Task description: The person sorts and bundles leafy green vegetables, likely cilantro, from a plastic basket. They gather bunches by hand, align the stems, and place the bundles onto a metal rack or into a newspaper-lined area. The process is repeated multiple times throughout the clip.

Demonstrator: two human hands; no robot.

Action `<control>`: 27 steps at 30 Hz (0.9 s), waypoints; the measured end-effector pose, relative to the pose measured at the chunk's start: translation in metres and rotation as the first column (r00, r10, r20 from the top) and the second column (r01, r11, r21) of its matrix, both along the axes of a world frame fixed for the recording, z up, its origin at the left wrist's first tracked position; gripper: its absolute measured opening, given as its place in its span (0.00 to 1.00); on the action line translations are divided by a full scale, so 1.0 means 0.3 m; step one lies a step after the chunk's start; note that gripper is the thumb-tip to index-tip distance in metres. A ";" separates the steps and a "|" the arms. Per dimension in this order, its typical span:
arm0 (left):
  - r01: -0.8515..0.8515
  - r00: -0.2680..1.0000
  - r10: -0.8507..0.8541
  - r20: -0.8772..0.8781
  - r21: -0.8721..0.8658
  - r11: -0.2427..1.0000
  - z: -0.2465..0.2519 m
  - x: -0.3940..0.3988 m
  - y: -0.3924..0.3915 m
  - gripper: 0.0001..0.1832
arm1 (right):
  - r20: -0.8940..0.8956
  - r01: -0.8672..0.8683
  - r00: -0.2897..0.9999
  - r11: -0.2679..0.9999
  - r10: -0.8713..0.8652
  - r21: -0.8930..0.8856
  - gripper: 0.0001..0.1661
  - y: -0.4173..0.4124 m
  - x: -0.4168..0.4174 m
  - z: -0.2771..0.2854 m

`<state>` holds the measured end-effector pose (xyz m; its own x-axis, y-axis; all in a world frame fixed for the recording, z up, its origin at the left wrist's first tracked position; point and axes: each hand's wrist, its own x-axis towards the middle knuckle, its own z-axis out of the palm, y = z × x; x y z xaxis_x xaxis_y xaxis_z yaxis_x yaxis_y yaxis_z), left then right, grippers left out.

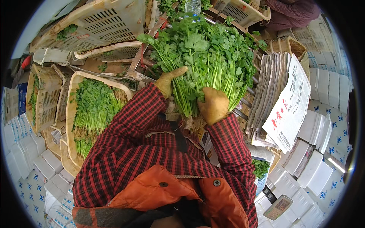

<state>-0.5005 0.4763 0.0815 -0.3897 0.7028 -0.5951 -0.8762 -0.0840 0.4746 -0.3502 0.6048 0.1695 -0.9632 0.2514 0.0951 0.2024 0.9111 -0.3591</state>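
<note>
A large bunch of leafy green herbs [205, 54], apparently coriander, lies before me with its leaves pointing away and its pale stems towards me. Roots [196, 124] hang at the near end, close to my lap. My left hand [166, 81], in a yellowish glove, grasps the bunch's left edge, thumb laid across the leaves and fingers hidden behind the stems. Lower down, my right hand [214, 105], gloved the same way, closes around stems near the middle; its fingertips are partly hidden. Underneath, a rack with metal bars [241, 114] shows at the right side.
To the left stands a plastic crate [71, 94] of rooted herbs [94, 105]. More crates [99, 25] lean beyond it. A newspaper stack [269, 94] is on the right, a plastic bottle [193, 7] at the far end. Another person's sleeve [296, 12] appears top right. White foam boxes [315, 168] line the lower right.
</note>
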 end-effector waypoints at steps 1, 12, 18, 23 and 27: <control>0.017 1.000 -0.017 0.001 0.009 1.000 0.002 0.002 0.001 0.26 | -0.192 -0.077 0.979 0.997 0.071 -0.024 0.10 0.008 0.009 0.013; 0.053 0.974 -0.112 -0.199 -0.279 0.959 0.058 -0.005 0.045 0.33 | 0.594 0.115 0.582 0.666 0.556 -0.737 0.12 -0.069 0.204 0.075; 0.083 0.991 -0.094 -0.090 -0.114 0.990 0.043 -0.011 0.020 0.31 | 0.306 0.355 0.932 0.672 -0.197 -0.649 0.18 -0.055 -0.014 0.046; 0.085 0.995 -0.082 -0.049 0.068 0.994 0.043 -0.024 -0.009 0.34 | 0.466 0.370 0.823 0.929 -0.326 -0.004 0.25 -0.091 -0.147 0.009; 0.227 0.962 -0.223 -0.156 0.004 0.974 0.072 -0.028 -0.007 0.41 | 0.515 0.168 0.857 0.960 -0.031 -0.223 0.19 -0.102 -0.130 0.048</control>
<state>-0.5088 0.4743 0.1031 -0.3055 0.7950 -0.5241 -0.7907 0.0949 0.6048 -0.3893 0.5741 0.1839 -0.8293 0.2975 -0.4730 0.5019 0.7687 -0.3966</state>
